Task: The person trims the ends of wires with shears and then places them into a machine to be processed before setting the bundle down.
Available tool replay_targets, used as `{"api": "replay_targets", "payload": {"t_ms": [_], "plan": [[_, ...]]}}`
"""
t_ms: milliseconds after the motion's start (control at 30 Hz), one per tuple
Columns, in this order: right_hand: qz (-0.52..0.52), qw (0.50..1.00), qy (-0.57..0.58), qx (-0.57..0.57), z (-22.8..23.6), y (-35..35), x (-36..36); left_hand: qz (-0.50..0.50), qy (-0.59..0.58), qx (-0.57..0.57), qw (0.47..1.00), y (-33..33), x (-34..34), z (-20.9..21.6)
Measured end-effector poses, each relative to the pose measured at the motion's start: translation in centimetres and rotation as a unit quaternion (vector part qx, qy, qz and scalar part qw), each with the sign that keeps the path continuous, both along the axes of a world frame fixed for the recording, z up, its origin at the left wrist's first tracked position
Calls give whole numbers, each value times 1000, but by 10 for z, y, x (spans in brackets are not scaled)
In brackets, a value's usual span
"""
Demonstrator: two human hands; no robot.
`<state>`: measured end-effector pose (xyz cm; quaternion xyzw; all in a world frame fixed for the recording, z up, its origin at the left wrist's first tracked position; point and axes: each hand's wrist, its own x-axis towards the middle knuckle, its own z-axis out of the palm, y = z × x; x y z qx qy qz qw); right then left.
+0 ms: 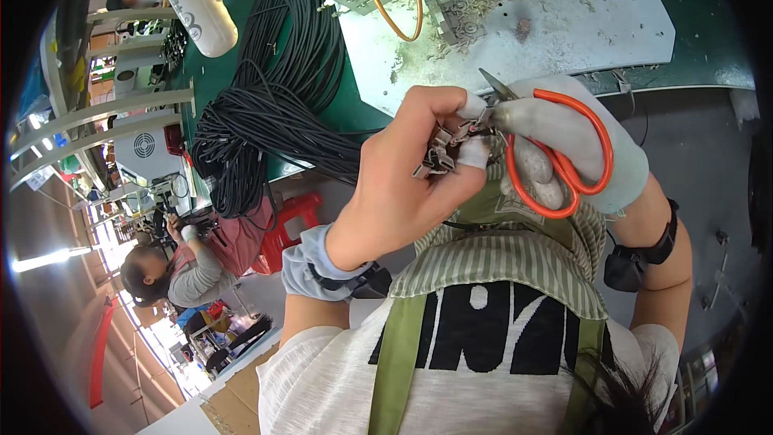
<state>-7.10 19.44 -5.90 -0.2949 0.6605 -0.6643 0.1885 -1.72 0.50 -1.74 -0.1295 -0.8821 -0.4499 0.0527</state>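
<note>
- Far to my left a seated co-worker (173, 270) bends over another bench
- A heap of black cables (266, 105) lies on the green table (338, 117), left of my hands
- My left hand (403, 173) is bare, fingers closed in a pinch on a cluster of small metal terminals (441, 153), held up over my chest
- My gloved right hand (576, 145) grips orange-handled scissors (555, 157), fingers through the loops, blade tips touching the terminals
- Behind it, a grey work plate (564, 24) strewn with wire offcuts

One pair of orange-handled scissors (560, 157); perhaps three small metal connectors (439, 153); one white cylinder (193, 2)
</note>
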Motion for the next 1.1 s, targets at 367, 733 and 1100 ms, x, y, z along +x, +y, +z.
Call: {"api": "replay_targets", "payload": {"t_ms": [367, 733, 1100], "plan": [[-261, 860, 399, 184, 4, -24, 23, 89, -142, 203, 965, -2, -5, 6], [-141, 975, 141, 98, 6, -25, 28, 106, 8, 77, 991, 5, -5, -8], [-261, 873, 360, 200, -7, -37, 21, 88, -283, 219, 929, -15, -17, 0]]}}
